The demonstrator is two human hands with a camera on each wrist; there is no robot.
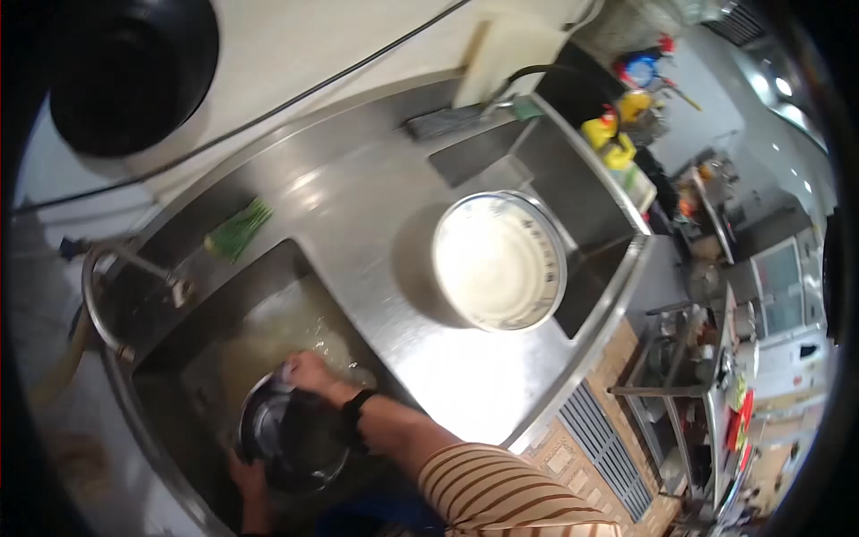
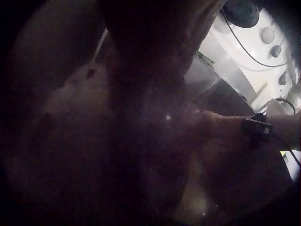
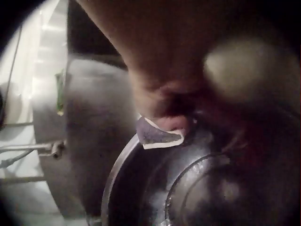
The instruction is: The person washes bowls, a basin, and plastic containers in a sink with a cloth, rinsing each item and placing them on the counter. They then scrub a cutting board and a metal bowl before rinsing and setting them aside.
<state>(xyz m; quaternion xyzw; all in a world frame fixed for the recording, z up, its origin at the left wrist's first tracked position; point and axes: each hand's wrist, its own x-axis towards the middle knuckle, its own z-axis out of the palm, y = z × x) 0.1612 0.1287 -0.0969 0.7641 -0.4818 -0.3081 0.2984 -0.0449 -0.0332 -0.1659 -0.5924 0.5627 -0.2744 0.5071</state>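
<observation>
A dark, shiny metal bowl (image 1: 300, 438) is tilted inside the left sink basin (image 1: 170, 358), over cloudy water (image 1: 277, 331). At its upper rim is my right hand (image 1: 313, 371), fingers curled. The right wrist view shows that hand pinching a grey-purple scrubbing pad (image 3: 160, 134) with a white edge against the inside of the bowl's rim. My left hand (image 1: 249, 479) grips the bowl's near-left side. The left wrist view is mostly dark, and the left fingers are hidden there.
A curved faucet (image 1: 179, 291) reaches over the left basin. Beside it lies a green bundle (image 1: 237, 230). A large white bowl (image 1: 501, 259) stands on the steel counter, close to a second basin (image 1: 573, 152). A black wok (image 1: 134, 72) hangs on the wall.
</observation>
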